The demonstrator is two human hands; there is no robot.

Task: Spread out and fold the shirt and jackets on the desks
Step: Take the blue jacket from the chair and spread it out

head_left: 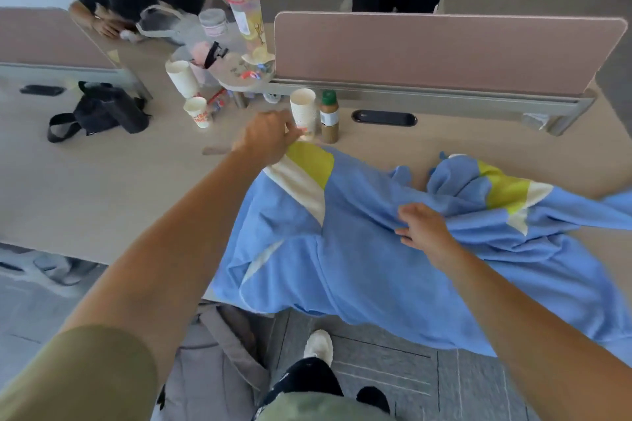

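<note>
We are looking down along our two bare forearms at a pale surface (119, 181). At far left a black bag (102, 111) is lying on it, well apart from the work. Moving right, our left grip (270, 138) is reaching to the far left corner of a light blue jacket (359, 267). Its fingers are curling onto the edge of a yellow panel and, as far as we are able to tell through some blur, pinching that edge. Just beyond this grip a paper cup (302, 111) and a green-capped bottle (329, 118) are standing side by side, near enough that a wide pull is risking a knock. The jacket is lying across the surface with its near hem hanging over the front edge, and its long axis is running from the left grip away to the right. Further right, our right grip (424, 227) is sitting on the middle of the cloth, fingers closing around a raised fold of blue fabric. Right of it and farther from us, the crumpled end (455, 179) of the jacket is sitting in a heap, showing a second yellow and white patch. We are judging that the slack is lying to the right, so the right grip is the nearer one for drawing it out while the left is anchoring the corner.
</note>
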